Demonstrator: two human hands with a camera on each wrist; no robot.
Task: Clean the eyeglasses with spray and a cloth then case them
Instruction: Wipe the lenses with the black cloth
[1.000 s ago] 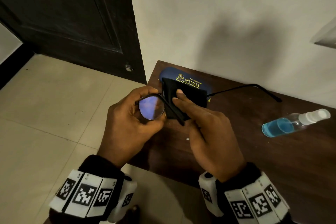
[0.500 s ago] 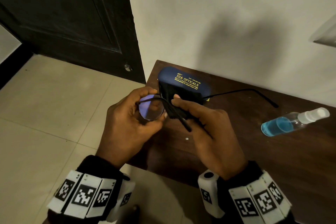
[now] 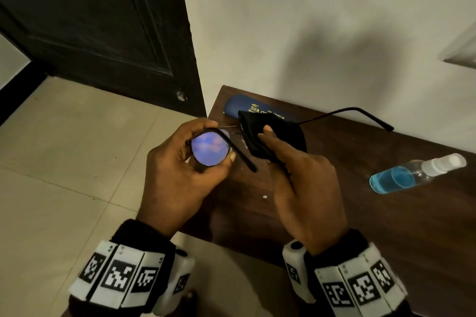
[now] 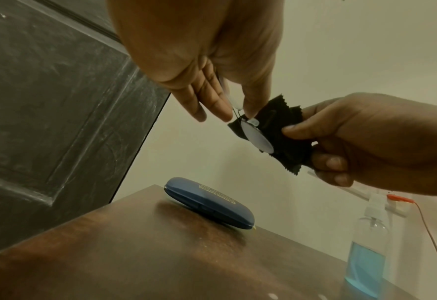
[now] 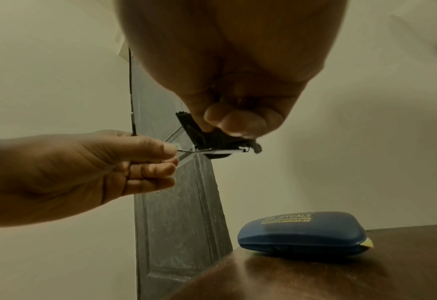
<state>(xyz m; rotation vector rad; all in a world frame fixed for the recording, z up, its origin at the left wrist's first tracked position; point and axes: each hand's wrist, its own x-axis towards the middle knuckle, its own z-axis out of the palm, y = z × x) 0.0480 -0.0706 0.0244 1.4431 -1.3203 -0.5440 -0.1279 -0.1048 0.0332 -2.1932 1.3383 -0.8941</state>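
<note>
Black-framed eyeglasses (image 3: 210,148) hang above the table's left corner. My left hand (image 3: 180,175) pinches the rim of the left lens, which reflects purple. My right hand (image 3: 304,188) pinches a folded black cloth (image 3: 273,136) around the other lens (image 4: 257,138), thumb on top and fingers under it. One temple arm (image 3: 347,113) sticks out to the right over the table. The closed blue case (image 3: 247,108) with gold lettering lies at the back left of the table. A clear spray bottle (image 3: 412,174) with blue liquid lies on its side at the right.
The dark wooden table (image 3: 386,226) stands against a pale wall (image 3: 309,20). A dark door (image 3: 90,20) and beige floor tiles (image 3: 64,162) are to the left. An orange wire (image 4: 430,233) hangs by the wall behind the bottle.
The glasses have tilted, so the left lens faces up more and shows a brighter reflection. The cloth and my right fingers have shifted up over the other lens.
</note>
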